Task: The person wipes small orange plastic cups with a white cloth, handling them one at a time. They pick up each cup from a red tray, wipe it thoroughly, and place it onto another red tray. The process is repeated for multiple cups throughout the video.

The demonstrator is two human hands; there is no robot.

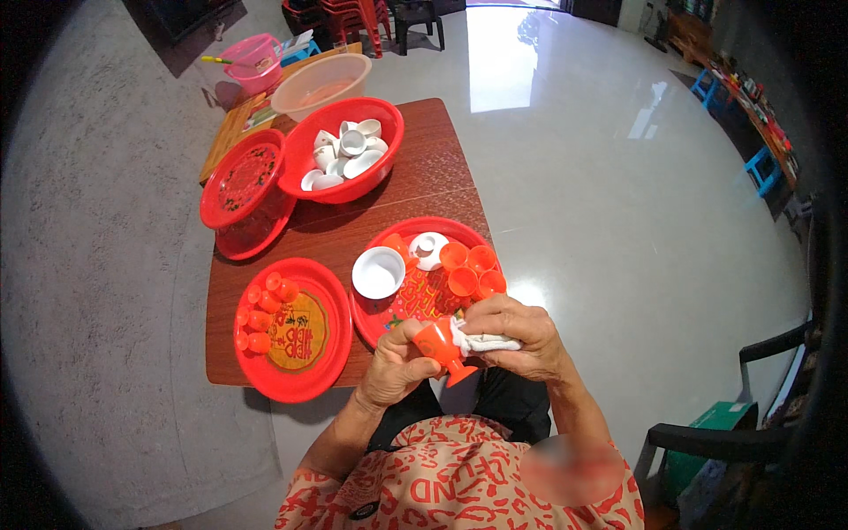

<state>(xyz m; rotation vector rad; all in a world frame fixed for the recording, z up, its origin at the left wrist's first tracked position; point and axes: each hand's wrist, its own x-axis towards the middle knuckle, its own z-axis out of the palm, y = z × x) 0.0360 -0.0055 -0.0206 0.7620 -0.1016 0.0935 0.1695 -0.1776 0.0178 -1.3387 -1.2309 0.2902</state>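
In front of my body, above the table's near edge, my left hand (pixel 395 367) is closed around an orange stemmed cup (pixel 437 343), which tilts with its foot toward me. A white cloth (pixel 488 343) is gripped in my right hand (pixel 523 336), and part of it presses at the cup's rim. Just beyond my hands lies a red round tray (pixel 364 320). It bears a white bowl (pixel 379 272), a white lid (pixel 427 251) and several upright orange cups (pixel 462 281). To the left, another red tray (pixel 327 375) carries several small orange stemmed cups (pixel 259 321) along its left side.
The brown table (pixel 424 132) also bears a red basin (pixel 389 168) full of white cups and a red lidded container (pixel 247 190). Behind stand a clear plastic basin (pixel 322 84) and a pink basin (pixel 256 66). A black armchair (pixel 715 442) is at my right; stacked red chairs (pixel 353 18) are far back.
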